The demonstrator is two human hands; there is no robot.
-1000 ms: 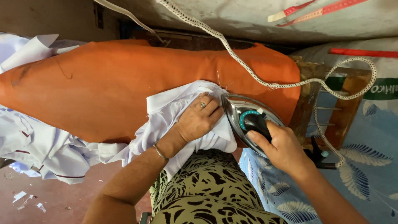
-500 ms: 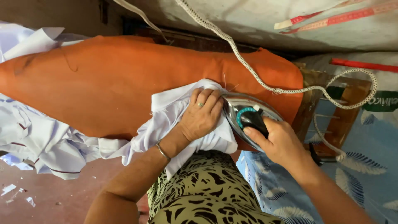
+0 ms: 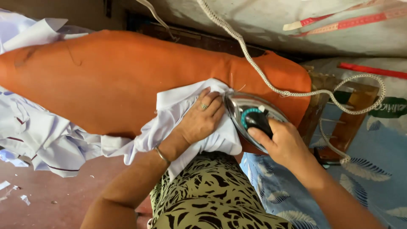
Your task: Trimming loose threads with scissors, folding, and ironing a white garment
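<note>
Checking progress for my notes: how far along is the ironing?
Done: nothing looks finished. In hand: the left hand flattens a white garment while the right hand grips the iron. Left: most of the white cloth hangs crumpled off the orange board.

My left hand (image 3: 202, 121) is lying on the shirt (image 3: 178, 110) on the ironing board (image 3: 106, 80); the iron (image 3: 250, 116) is sitting just right of it, under my right hand (image 3: 284, 144).

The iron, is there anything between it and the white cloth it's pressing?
Nothing visible. The iron, gripped by the right hand, sits directly against the white cloth; the left hand lies flat on the cloth beside the iron, not under it.
</note>
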